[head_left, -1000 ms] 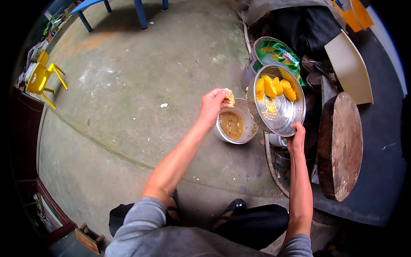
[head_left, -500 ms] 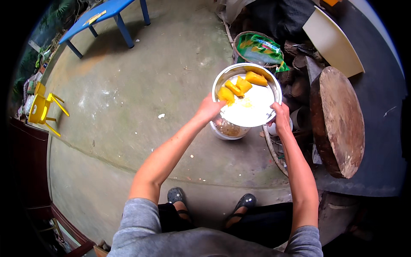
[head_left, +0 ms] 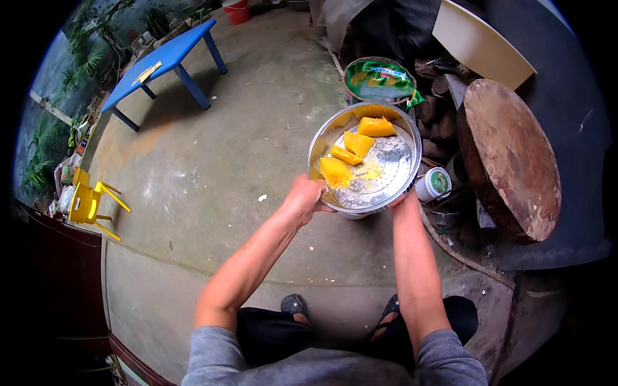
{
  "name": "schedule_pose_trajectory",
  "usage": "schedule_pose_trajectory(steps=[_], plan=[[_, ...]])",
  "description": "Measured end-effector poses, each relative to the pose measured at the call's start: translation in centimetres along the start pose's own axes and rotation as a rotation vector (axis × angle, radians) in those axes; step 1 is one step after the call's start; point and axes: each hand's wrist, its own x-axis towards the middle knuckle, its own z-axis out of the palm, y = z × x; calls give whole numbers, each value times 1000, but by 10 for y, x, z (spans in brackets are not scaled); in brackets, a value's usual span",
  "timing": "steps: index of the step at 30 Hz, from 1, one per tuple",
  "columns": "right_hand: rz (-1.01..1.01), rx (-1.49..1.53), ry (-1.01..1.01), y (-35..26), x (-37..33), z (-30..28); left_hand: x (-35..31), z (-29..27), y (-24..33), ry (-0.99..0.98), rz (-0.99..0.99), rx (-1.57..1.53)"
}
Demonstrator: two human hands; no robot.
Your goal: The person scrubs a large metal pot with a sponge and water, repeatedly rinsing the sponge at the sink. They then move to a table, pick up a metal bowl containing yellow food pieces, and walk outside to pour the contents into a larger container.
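Concrete yard floor [head_left: 212,161], grey and stained, wide open to the person's left and front; blue table [head_left: 168,59] and yellow toy chair [head_left: 90,202] sit well apart at the far left. Cluttered side is the right: round wooden chopping block [head_left: 512,157] leaning there, a green-lined basket [head_left: 380,80] just beyond the pan, a small white jar [head_left: 434,183] just beside the pan's right rim, dark pots and scrap below that.

Metal steamer pan [head_left: 380,186] is held up off the floor, roughly level, straight ahead of the body, between both hands. Orange squash pieces [head_left: 354,151] lie on its perforated bottom, bunched toward the far-left part; near-right part of the pan is bare. No long axis, it is round.

Left hand [head_left: 306,196] grips the near-left rim, fingers wrapped closed on the edge. Right hand [head_left: 400,201] is mostly hidden under the near-right rim; only wrist and a bit of hand show, so cannot tell how the fingers close, though it looks to be supporting the pan. Both hands equally near, one each side.

Free room lies left and forward; right side is tight, with jar and block close to the rim. Person's sandalled feet [head_left: 293,302] are directly below.
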Motion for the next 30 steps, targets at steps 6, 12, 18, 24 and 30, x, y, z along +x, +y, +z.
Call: schedule_pose_trajectory(steps=[6,12,18,24,30], plan=[[-108,-66,-307,33,0,-32,8,20,-2,49,54,-30],[-239,-372,-257,52,12,-62,43,13,-16,181,177,-77],[5,208,37,15,1,-64,79,-18,-26,320,275,-37],[-465,-369,179,21,-1,-36,61,-36,-10,375,253,-118],[-274,-1586,324,39,69,-178,59,-41,-11,397,314,-58]])
